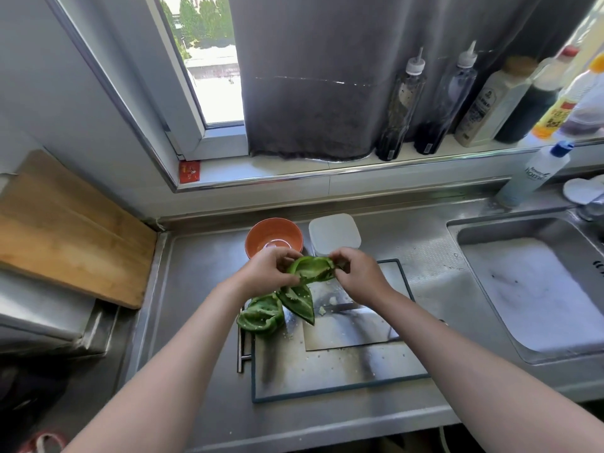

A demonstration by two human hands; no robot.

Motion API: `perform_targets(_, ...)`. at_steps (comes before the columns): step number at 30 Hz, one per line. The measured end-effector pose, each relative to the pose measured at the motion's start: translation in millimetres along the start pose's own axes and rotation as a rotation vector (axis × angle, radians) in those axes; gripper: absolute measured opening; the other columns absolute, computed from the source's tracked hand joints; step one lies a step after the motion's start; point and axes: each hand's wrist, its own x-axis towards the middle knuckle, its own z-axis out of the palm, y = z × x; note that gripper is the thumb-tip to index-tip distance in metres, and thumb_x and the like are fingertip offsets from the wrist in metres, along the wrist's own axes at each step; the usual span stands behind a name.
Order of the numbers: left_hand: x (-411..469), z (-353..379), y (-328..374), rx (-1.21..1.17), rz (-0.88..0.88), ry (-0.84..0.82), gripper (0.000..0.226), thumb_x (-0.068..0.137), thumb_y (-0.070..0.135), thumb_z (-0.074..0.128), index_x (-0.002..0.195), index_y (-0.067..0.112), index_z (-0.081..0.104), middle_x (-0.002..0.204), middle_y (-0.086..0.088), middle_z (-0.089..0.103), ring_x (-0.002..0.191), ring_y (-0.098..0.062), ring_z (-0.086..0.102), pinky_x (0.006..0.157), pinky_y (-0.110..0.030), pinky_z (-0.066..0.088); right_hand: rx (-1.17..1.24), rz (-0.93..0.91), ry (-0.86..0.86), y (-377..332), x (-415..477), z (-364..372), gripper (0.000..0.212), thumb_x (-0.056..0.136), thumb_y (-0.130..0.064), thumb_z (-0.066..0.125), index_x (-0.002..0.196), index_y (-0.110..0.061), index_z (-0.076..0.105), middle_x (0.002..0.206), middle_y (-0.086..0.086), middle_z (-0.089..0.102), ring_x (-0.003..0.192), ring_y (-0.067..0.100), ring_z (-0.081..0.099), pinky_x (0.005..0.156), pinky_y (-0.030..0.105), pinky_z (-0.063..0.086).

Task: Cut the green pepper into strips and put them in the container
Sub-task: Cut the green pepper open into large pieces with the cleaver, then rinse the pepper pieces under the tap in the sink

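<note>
My left hand and my right hand both grip one green pepper piece, held above the far end of the steel cutting board. Its pale inside faces me. Two more green pepper pieces lie on the board's left side: a curled one and a pointed one. A cleaver lies flat on the board under my right forearm, with seeds scattered around it. Behind my hands stand an orange bowl and a white lidded container.
A sink full of foam sits to the right. A wooden board leans at the left. Bottles line the windowsill, and a white squeeze bottle stands by the sink. A metal rod lies left of the cutting board.
</note>
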Motion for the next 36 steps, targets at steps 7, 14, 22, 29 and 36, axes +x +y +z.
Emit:
perform_targets(7,18,18,2,0.160,-0.094,0.089,0.010,0.090,0.015,0.066,0.086,0.020,0.074,0.078,-0.006,0.072,0.066,-0.017,0.063,0.062,-0.027,0.051,-0.054,0.109,-0.113,10,-11,-8,0.047,0.085,-0.001,0.057,0.127,-0.021,0.066,0.119,-0.002,0.069,0.080,0.002,0.058,0.072,0.015,0.046)
perform_targets(14,57,60,45,0.393,-0.082,-0.045,0.014,0.085,0.019,0.063,0.072,0.020,0.068,0.061,0.005,0.063,0.055,-0.012,0.058,0.047,-0.019,0.042,-0.088,0.259,-0.218,47,-19,-69,0.039,0.093,-0.002,0.052,0.126,-0.013,0.069,0.120,0.002,0.071,0.081,0.005,0.063,0.079,0.016,0.047)
perform_targets(22,138,167,162,0.261,0.031,-0.158,0.018,0.087,0.018,0.060,0.086,0.006,0.074,0.076,-0.009,0.067,0.067,-0.018,0.057,0.061,-0.029,0.046,0.061,0.490,0.149,155,-49,-221,0.019,0.096,-0.007,0.057,0.104,-0.019,0.070,0.097,0.004,0.071,0.061,0.019,0.063,0.049,0.012,0.045)
perform_targets(29,217,308,273,0.196,0.059,-0.241,0.017,0.086,0.017,0.061,0.088,0.013,0.077,0.081,-0.004,0.072,0.073,-0.018,0.064,0.064,-0.024,0.046,0.020,0.698,0.330,285,-76,-375,0.024,0.096,-0.008,0.054,0.114,-0.012,0.070,0.104,0.010,0.072,0.069,0.024,0.067,0.052,0.022,0.050)
perform_targets(36,276,396,338,0.162,0.003,-0.251,0.019,0.088,0.013,0.060,0.082,0.023,0.075,0.077,-0.003,0.071,0.069,-0.018,0.063,0.062,-0.027,0.051,-0.078,0.611,0.511,327,-27,-479,0.037,0.095,-0.010,0.057,0.132,-0.010,0.057,0.125,0.010,0.066,0.118,0.030,0.059,0.092,0.033,0.042)
